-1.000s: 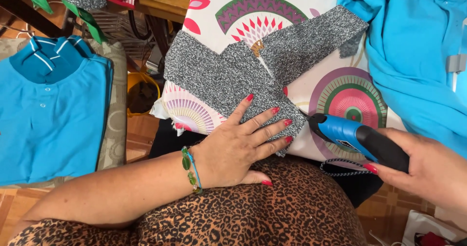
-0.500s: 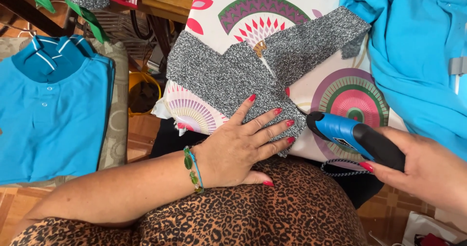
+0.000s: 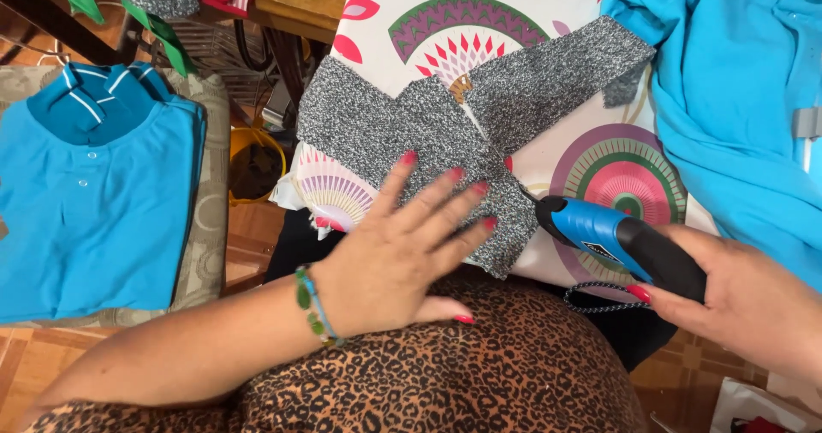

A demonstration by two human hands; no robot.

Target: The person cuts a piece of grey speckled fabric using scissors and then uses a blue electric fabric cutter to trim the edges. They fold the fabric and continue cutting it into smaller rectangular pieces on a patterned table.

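Beside folded blue shirts (image 3: 94,202), left hand (image 3: 402,253) flattens grey fabric (image 3: 411,142), fingers spread; right hand (image 3: 736,300) grips blue tool (image 3: 616,240).

The speckled grey knit fabric (image 3: 402,133) lies flat on the patterned board, its pieces crossing in an X shape, lower edge at the lap. The blue and black handheld tool (image 3: 621,244) lies nearly level, its tip just beside the fabric's right edge.

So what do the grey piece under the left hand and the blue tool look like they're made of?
Grey piece: seemingly a knit fabric, matte, speckled black and white, lying limp under the left hand.
Blue tool, in the right hand: likely moulded plastic, smooth with a slight sheen, and a black grip.
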